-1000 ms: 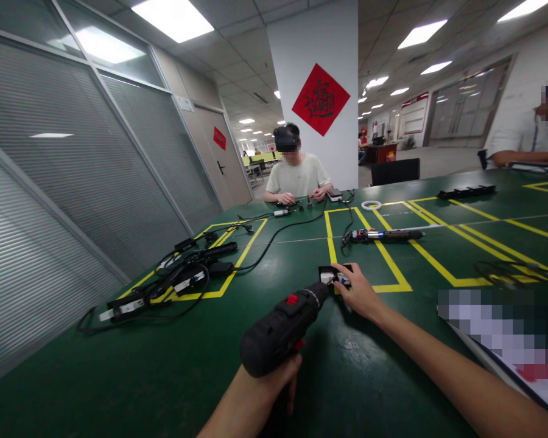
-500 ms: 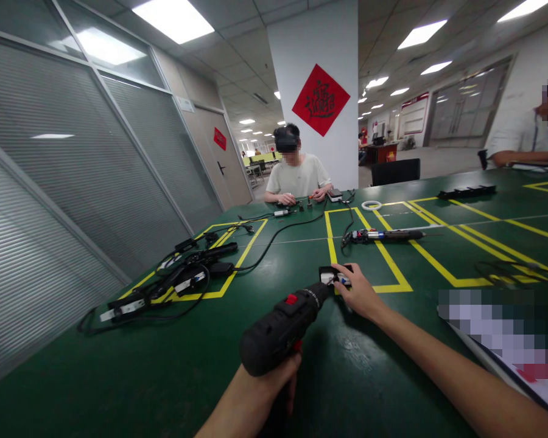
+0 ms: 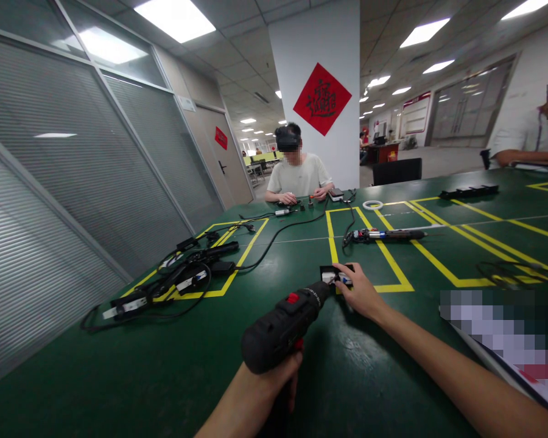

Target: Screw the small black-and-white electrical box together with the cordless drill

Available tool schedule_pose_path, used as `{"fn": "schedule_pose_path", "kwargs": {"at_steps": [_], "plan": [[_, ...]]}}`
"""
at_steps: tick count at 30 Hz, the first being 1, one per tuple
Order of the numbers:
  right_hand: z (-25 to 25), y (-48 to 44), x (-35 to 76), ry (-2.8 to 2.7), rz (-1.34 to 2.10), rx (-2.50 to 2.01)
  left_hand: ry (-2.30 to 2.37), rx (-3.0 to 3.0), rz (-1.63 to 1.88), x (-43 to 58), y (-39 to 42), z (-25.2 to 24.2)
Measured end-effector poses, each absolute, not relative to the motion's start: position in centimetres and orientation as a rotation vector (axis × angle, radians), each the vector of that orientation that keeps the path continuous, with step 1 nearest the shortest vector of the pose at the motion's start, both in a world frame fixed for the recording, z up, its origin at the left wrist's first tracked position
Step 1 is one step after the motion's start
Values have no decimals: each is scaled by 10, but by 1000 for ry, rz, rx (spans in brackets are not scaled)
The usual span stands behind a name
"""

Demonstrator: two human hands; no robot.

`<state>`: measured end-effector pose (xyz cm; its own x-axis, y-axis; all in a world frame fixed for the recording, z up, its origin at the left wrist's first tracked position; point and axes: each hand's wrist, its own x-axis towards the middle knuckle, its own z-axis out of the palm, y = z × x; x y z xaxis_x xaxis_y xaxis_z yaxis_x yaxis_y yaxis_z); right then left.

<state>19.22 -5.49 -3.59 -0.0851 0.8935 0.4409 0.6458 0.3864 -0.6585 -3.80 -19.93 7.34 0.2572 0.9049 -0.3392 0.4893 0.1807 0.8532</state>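
Observation:
A black cordless drill (image 3: 274, 331) with red switches is gripped in my left hand (image 3: 281, 374), its fingers wrapped round the handle under the body. The drill's front end points at a small black housing (image 3: 323, 272) with white and blue parts inside. Whether the bit touches a screw there is too small to tell. My right hand (image 3: 361, 295) holds this housing against the green table, its fingers closed over the right side and hiding part of it.
On the left lies a bundle of black devices and cables (image 3: 192, 274). Beyond my right hand are a wired pen-shaped tool (image 3: 388, 235), a white tape roll (image 3: 373, 205) and a black strip (image 3: 469, 191). Papers (image 3: 497, 340) lie at right. A person (image 3: 299, 176) sits opposite, another (image 3: 525, 140) at far right.

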Motion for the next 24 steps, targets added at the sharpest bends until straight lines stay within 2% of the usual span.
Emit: {"fn": "schedule_pose_path", "kwargs": {"at_steps": [24], "plan": [[-34, -56, 193, -1808, 388, -1354, 1379, 1460, 491, -38, -199, 69]]}}
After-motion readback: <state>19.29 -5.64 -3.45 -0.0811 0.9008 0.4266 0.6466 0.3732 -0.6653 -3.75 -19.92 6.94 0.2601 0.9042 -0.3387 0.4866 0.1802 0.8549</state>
